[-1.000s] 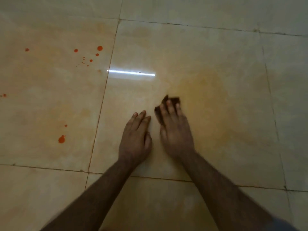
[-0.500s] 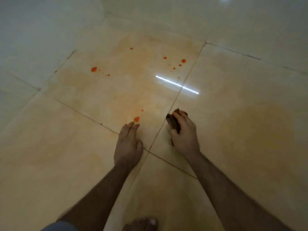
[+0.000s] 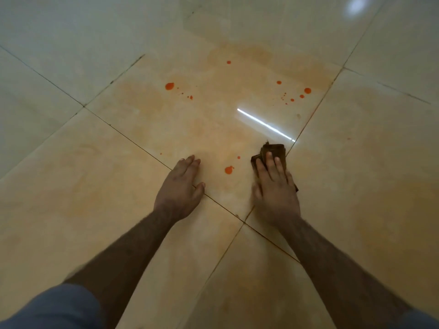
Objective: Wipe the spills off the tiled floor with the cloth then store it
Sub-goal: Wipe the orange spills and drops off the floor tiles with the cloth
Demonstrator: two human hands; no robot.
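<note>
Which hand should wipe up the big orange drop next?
Probably the right hand: it presses the cloth just beside the drop. The left hand lies flat and holds nothing.

Indoor premises, most likely a home, though the room type cannot be told. The floor [image 3: 95,210] is laid with large glossy cream tiles, joined by thin dark grout lines [image 3: 133,141]. The glaze mirrors a tube light as a bright streak [image 3: 264,124] and a second lamp as a round glare [image 3: 355,4] (both point to ceiling lighting). Orange-red droplets [image 3: 169,86] and faint orange smears mark the middle tile. No furniture or walls fall within view.
</note>
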